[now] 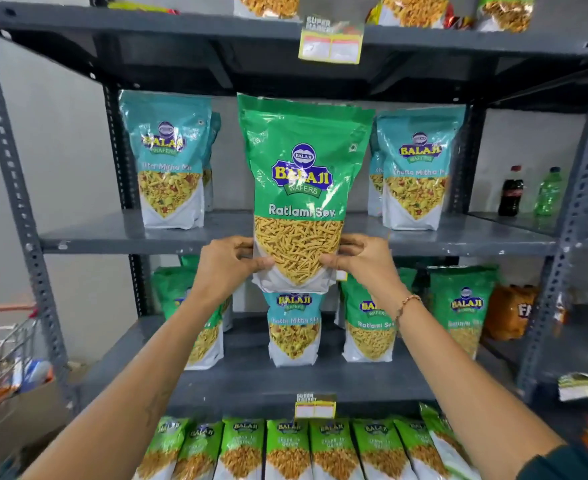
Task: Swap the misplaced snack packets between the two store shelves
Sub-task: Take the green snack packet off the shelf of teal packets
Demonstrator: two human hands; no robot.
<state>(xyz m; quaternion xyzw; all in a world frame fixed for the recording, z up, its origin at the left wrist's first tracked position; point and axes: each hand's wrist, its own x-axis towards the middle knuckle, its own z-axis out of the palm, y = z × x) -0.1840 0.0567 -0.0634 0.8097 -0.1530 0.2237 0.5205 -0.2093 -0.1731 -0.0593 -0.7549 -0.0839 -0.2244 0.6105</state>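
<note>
Evenly lit and fairly bright indoor view, with soft shadow under each shelf board. Glare streaks the glossy green Ratlami Sev packet (299,174) at centre. Wide-angle distortion bends the rack uprights at 9 and 3 o'clock. Edges and lower corners look smeared and soft.

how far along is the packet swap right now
Nothing looks finished yet. In hand: both the left hand and right hand grip the green Ratlami Sev packet in front of the teal Khatta Mitha shelf. Left: set it among the green packets below, and move the teal Khatta Mitha packet standing there up.
</note>
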